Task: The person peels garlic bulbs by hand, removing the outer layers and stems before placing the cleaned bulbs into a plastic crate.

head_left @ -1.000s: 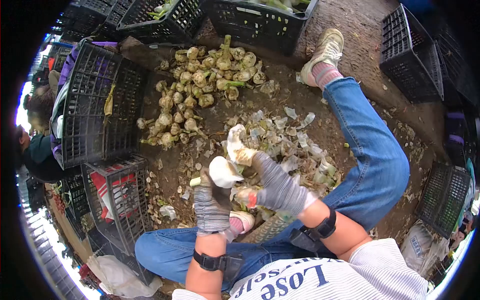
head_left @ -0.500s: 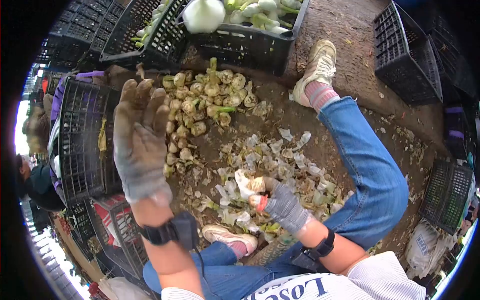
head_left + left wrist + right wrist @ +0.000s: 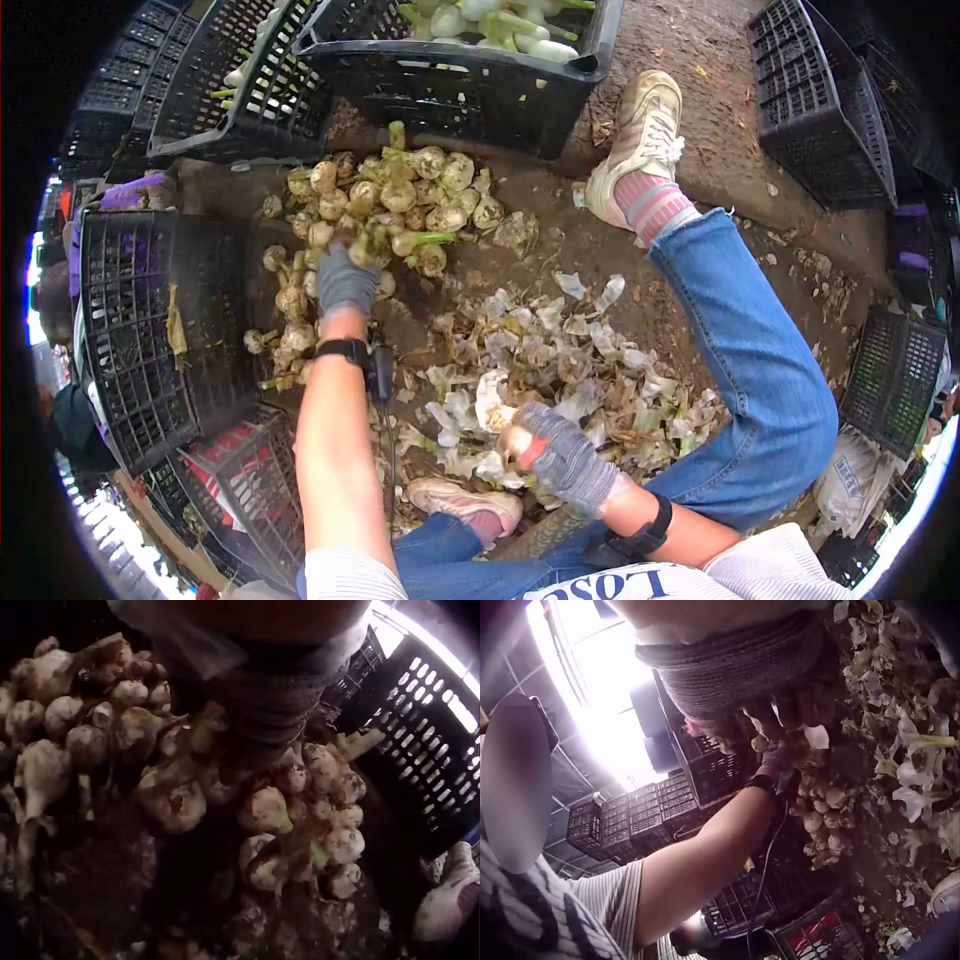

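Grey-gloved L hand [image 3: 348, 282] is amongst garlic bulbs [image 3: 397, 195] on the ground [image 3: 590, 235], fingers hidden; can't tell its grip from my end. R hand [image 3: 565, 455] nr peelings [image 3: 570, 350], grip unclear to me too.

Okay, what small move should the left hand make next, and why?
Probably lift one of the garlic bulbs and bring it towards the right hand. The left hand is in among those soil-stained bulbs, its fingertips hidden, while the right is over the loose skins.
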`<state>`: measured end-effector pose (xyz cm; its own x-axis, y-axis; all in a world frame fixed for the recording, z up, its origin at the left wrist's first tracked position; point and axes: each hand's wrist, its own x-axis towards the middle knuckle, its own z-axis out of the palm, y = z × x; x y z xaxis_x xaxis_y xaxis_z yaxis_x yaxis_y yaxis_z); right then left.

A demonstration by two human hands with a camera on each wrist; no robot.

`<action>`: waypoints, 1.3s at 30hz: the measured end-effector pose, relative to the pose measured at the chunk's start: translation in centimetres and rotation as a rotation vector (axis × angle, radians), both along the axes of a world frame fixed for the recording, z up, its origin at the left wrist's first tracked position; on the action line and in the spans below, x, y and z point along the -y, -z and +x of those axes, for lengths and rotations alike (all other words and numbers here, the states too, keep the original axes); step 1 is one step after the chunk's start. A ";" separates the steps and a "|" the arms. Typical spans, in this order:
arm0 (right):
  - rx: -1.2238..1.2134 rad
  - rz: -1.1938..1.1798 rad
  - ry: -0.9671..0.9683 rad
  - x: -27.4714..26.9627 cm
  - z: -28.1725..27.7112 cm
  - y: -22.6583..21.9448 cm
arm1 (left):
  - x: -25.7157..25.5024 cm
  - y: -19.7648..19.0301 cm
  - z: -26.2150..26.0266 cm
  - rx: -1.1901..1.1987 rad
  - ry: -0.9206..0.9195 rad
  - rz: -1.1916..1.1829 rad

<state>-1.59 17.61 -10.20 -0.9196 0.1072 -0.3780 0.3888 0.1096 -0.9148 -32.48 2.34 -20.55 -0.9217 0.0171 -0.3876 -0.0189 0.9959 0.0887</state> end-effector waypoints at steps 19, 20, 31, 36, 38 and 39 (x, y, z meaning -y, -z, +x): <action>0.104 -0.769 0.155 2.4 1.2 -5.8 | 1.4 -20.3 29.7 -0.256 0.205 0.830; 0.105 -0.803 0.172 2.5 1.3 -5.5 | 1.5 -20.4 29.9 -0.261 0.216 0.810; -0.002 -0.648 -0.130 -0.2 1.1 -5.8 | 1.9 -20.6 30.2 0.180 -0.292 1.335; -0.145 -0.665 -0.153 0.0 0.9 -6.4 | 2.3 -19.3 29.9 0.549 -0.674 1.766; -0.047 -0.962 0.040 1.1 0.8 -6.5 | 1.8 -20.1 30.1 0.298 -0.509 1.528; -0.046 -0.962 0.039 1.2 0.9 -6.4 | 1.9 -19.9 30.2 0.298 -0.509 1.528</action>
